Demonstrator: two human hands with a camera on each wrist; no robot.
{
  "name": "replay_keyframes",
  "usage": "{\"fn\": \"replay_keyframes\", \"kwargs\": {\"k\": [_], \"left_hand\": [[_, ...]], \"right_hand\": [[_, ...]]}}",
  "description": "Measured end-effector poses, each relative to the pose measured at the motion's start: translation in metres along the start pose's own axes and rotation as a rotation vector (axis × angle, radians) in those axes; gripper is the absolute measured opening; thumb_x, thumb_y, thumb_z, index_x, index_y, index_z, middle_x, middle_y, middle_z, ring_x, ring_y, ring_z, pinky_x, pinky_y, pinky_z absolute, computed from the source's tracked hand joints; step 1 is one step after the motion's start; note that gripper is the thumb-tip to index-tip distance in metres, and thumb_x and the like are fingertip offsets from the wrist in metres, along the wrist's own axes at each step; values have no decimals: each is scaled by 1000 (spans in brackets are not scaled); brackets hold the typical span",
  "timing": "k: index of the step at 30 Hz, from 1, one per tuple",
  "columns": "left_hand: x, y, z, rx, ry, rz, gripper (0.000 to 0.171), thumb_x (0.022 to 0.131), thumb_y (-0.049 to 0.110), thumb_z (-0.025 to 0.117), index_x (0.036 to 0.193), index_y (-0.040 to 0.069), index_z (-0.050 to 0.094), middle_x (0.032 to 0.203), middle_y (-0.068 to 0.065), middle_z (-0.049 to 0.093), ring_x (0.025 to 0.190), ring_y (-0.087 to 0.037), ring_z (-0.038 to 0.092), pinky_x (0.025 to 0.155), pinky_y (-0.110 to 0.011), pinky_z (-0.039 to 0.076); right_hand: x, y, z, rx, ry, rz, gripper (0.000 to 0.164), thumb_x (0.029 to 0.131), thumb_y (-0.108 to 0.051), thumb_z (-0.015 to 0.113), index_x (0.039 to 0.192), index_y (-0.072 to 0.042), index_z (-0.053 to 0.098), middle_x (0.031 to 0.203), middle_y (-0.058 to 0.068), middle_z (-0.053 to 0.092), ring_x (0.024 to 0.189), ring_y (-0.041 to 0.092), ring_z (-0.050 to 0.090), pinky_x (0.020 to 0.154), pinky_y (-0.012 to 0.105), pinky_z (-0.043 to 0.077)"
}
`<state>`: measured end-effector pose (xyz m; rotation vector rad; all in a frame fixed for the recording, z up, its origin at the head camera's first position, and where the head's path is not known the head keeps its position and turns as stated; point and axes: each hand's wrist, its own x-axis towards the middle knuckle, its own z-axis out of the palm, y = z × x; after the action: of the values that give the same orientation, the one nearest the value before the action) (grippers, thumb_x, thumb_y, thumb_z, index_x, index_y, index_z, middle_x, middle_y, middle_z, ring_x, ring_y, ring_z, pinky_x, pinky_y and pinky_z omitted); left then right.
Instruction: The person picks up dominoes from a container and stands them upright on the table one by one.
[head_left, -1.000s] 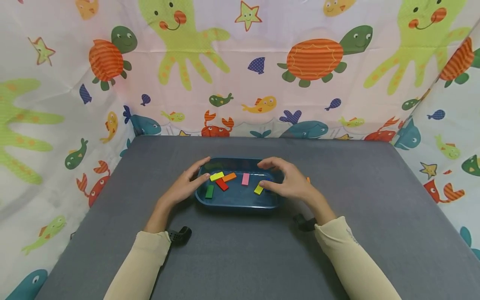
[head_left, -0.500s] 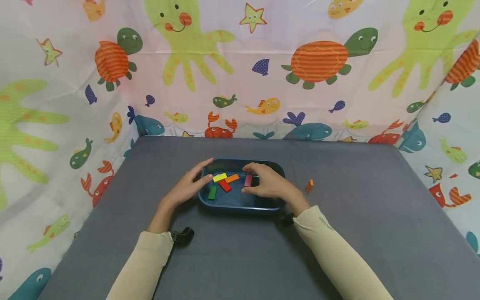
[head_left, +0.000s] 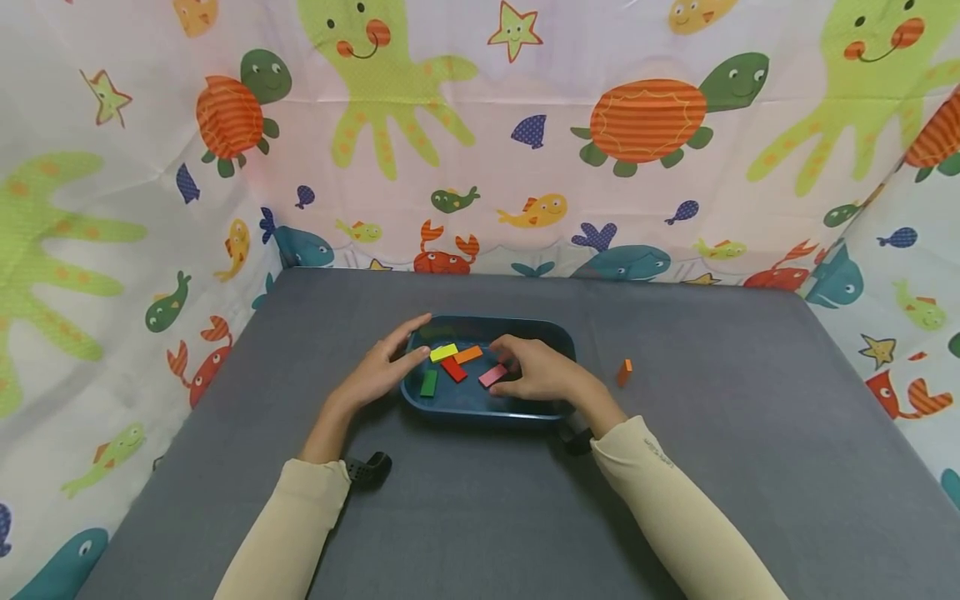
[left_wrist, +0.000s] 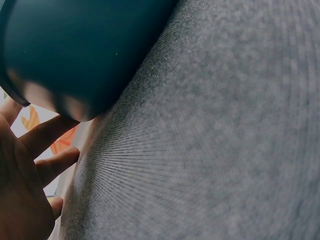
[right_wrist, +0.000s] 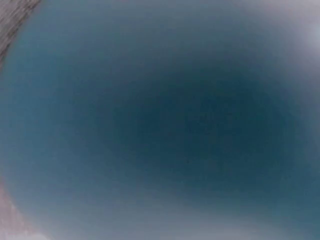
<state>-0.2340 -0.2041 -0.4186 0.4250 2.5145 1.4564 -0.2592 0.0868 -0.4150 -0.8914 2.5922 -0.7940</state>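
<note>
In the head view, my left hand (head_left: 385, 367) holds the left end of a dark blue tray (head_left: 457, 410), its thumb over the rim and fingers along the outside. The left wrist view shows these fingers spread beside the tray's outer wall (left_wrist: 75, 55). My right hand (head_left: 543, 373) reaches down into the tray, thumb and fingers around a pink block (head_left: 492, 375) lying at a slant. Left of it lie a red block (head_left: 453, 369), an orange block (head_left: 468, 355), a yellow block (head_left: 443, 353) and a green block (head_left: 429, 383). The right hand hides the tray's right part.
An orange block (head_left: 625, 372) stands on the grey table (head_left: 480, 517), right of the tray. A cloth printed with sea animals (head_left: 487, 125) hangs behind and at both sides. The right wrist view is filled by a blurred blue surface (right_wrist: 200, 125).
My right hand has moved left from over a yellow block, now hidden, to the pink block, which has turned from upright to slanted. The left hand stays on the tray.
</note>
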Motion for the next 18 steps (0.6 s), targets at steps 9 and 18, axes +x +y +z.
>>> {"fn": "replay_keyframes", "kwargs": {"k": [9, 18], "left_hand": [[0, -1, 0, 9, -5, -3, 61, 106, 29, 54, 162, 19, 30, 170, -11, 23, 155, -45, 20, 122, -68, 20], [0, 0, 1, 12, -2, -10, 61, 106, 30, 53, 161, 20, 30, 170, -11, 24, 155, -46, 21, 121, -69, 20]], "right_hand": [[-5, -1, 1, -24, -13, -45, 67, 90, -35, 77, 145, -5, 52, 140, 12, 63, 125, 28, 56, 108, 50, 47], [-10, -5, 2, 4, -62, -70, 67, 92, -40, 74, 145, -5, 53, 131, 10, 68, 118, 25, 60, 103, 48, 51]]}}
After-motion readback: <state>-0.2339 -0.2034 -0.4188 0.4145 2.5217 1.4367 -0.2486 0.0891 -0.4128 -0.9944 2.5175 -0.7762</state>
